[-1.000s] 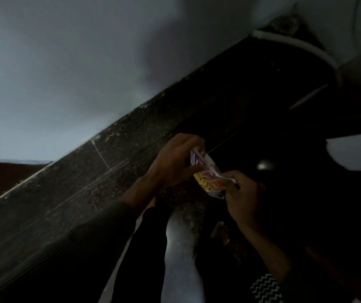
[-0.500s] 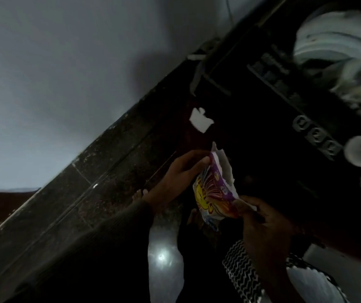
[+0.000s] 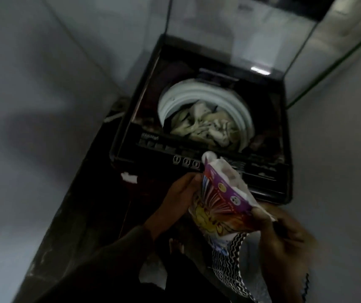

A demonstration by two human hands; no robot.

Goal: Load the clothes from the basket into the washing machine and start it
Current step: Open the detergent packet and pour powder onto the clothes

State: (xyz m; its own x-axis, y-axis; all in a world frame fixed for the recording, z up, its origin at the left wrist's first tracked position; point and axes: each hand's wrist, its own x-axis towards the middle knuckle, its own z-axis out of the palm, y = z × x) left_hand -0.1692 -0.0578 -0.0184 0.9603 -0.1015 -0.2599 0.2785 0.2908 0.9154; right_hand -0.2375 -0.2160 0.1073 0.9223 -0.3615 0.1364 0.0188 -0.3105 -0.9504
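Gripping packet (image 3: 218,204) from both sides: left hand (image 3: 180,194) curled round its left edge, right hand (image 3: 286,239) pinching the lower right corner, neither free. Blurred on the right, so probably thumb over forefinger, no more certain than that. Held upright, ragged white mouth uppermost, presumably to keep the contents from spilling; held just short of washer (image 3: 264,169), over its near edge, presumably ready for tipping into drum (image 3: 197,92). Looks like detergent, judging by the bright print, yet no legible lettering. Seen from the head, and from nowhere else: lid (image 3: 236,31) raised and tipped back, leaving the drum open; clothes (image 3: 205,127) already inside, pale and crumpled, heaped toward the near side. So loading seemingly done or nearly so, with powder and start still ahead. Buttons (image 3: 186,164) in a row on panel (image 3: 157,147), just beyond the packet's top, partly covered by it; labels too dark to read, so no picking out the start key. Basket nowhere in frame. White scrap (image 3: 129,177) left of the washer's near corner, well apart from the hands; impossible to say what. Zigzag cloth (image 3: 227,265) below the packet, cut off by the bottom edge, either worn or carried. Depth of the drum hidden under the clothes; left sleeve (image 3: 100,259) lost in shadow.
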